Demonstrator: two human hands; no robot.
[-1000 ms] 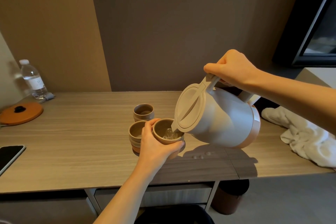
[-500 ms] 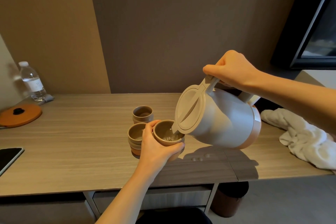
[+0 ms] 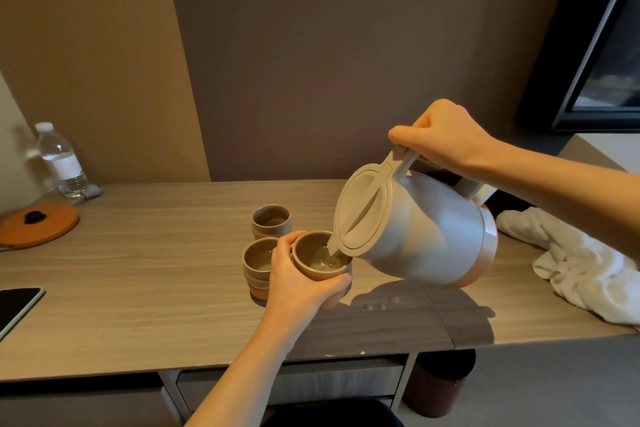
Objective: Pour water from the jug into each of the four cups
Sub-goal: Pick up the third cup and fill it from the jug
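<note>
Nearest, the left hand (image 3: 298, 282) wraps its fingers round a brown cup (image 3: 322, 256), thumb on the near-left side, hiding most of the cup's wall and base. Water glints inside it, though how full it is cannot be made out. The right hand (image 3: 440, 139) is clenched round the handle of the pale jug (image 3: 422, 229), which tilts steeply left with its spout dipping just over the cup's rim; the handle is mostly covered by the fingers. A few drops lie on the table (image 3: 156, 288) in the jug's shadow. Just left of the held cup stands a stack of cups (image 3: 258, 262) (at least two, the lower one showing only an orange-brown base). Behind it sits another cup (image 3: 272, 220), its contents unclear. At the left edge a dark phone (image 3: 15, 305) is cut off by the frame. Farther back lie an orange lid (image 3: 40, 225) and a water bottle (image 3: 60, 159). A white towel (image 3: 571, 260) on the right runs out of view.
</note>
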